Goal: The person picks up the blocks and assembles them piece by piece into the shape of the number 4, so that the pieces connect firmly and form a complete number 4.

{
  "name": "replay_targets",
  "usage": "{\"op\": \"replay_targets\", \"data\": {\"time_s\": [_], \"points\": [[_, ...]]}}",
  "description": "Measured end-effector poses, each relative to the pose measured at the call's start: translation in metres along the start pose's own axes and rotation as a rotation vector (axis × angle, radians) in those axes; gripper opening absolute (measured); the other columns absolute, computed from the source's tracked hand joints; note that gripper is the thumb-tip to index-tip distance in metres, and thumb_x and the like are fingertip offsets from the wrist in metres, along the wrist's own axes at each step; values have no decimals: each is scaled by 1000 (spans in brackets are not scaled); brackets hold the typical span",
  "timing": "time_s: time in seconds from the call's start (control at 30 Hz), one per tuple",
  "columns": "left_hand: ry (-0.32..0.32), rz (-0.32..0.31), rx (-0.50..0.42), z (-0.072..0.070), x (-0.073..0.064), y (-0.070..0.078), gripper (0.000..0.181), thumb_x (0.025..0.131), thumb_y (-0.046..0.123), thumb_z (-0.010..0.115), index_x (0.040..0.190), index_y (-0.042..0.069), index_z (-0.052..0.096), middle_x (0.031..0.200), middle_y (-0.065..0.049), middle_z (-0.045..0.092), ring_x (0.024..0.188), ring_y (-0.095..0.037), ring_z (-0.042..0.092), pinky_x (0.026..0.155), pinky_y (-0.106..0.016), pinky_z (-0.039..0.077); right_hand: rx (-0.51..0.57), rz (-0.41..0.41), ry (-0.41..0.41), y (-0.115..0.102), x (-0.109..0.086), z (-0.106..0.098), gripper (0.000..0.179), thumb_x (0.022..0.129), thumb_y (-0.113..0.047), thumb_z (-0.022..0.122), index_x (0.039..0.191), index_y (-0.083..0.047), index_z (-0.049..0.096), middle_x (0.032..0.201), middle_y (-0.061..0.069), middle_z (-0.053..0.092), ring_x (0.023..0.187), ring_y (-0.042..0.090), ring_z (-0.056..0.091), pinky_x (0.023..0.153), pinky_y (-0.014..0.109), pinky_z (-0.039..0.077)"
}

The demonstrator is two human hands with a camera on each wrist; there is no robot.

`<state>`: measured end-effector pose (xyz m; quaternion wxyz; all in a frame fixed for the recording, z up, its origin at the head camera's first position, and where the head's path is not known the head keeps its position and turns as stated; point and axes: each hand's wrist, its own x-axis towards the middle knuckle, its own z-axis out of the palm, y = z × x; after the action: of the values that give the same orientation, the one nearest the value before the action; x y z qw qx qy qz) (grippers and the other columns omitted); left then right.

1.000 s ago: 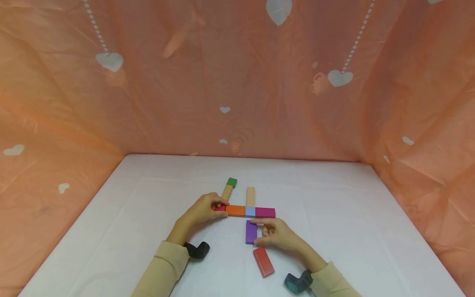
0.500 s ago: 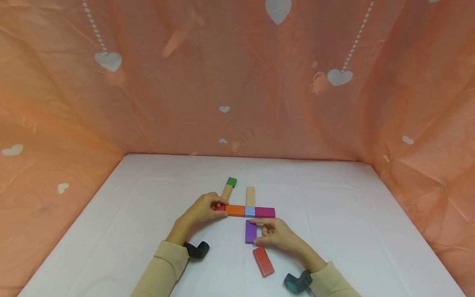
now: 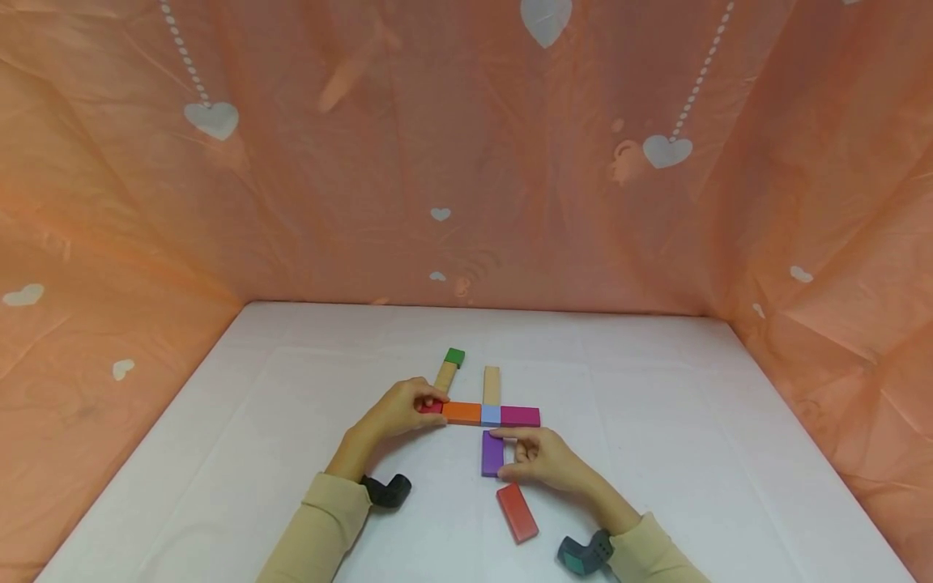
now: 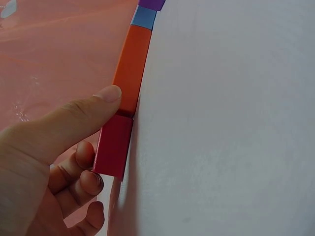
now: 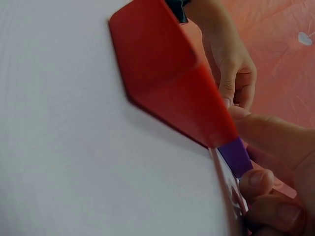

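My left hand [image 3: 402, 407] pinches across the joint where a crimson block [image 4: 114, 147] meets an orange block [image 4: 129, 69], with its thumb at the orange side. A light blue block [image 3: 491, 415] and a magenta block [image 3: 521, 417] continue this row to the right. Just in front of the light blue block lies a purple block [image 3: 492, 454], a narrow strip of table between them. My right hand [image 3: 543, 459] grips the purple block lengthwise, index finger at its far end and thumb at its near end. A red block [image 3: 517, 513] lies slanted below that hand.
Behind the row, one plain wooden block [image 3: 492, 385] extends back from the light blue block. Another wooden block [image 3: 446, 377] leans rightward from the crimson end, capped by a green block [image 3: 455, 357]. Orange sheeting with hearts surrounds the white table [image 3: 656, 405].
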<state>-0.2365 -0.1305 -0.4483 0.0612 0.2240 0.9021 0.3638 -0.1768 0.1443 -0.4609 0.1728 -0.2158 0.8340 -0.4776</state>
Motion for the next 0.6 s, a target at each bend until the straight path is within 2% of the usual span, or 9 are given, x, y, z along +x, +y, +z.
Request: {"op": "replay_targets", "data": {"time_s": [0.1,0.33,0.6], "points": [[7,5,2,0,0,0,28,78,22,80,103,12,74,82,-1,55,79,-11,46,68,-16,38,-2,-2,-2,0,0,0,52,82,-23,77,129,-8,61,64,-5,40,56,0,38,52,16,29],[25,70,-2,0,-2,0,27,77,19,81,101,8,74,79,-3,55,74,-8,44,64,-16,37,7,-15,-7,-1,1,-1,54,81,-23,77,130,-7,60,64,-6,40,56,-1,37,53,16,29],[23,75,-5,0,-2,-1,27,77,20,81,101,8,74,78,-3,54,74,-7,44,64,-16,36,-1,-16,-4,-1,2,-1,53,82,-23,77,130,-7,60,64,-6,41,57,-1,38,53,16,30]]}}
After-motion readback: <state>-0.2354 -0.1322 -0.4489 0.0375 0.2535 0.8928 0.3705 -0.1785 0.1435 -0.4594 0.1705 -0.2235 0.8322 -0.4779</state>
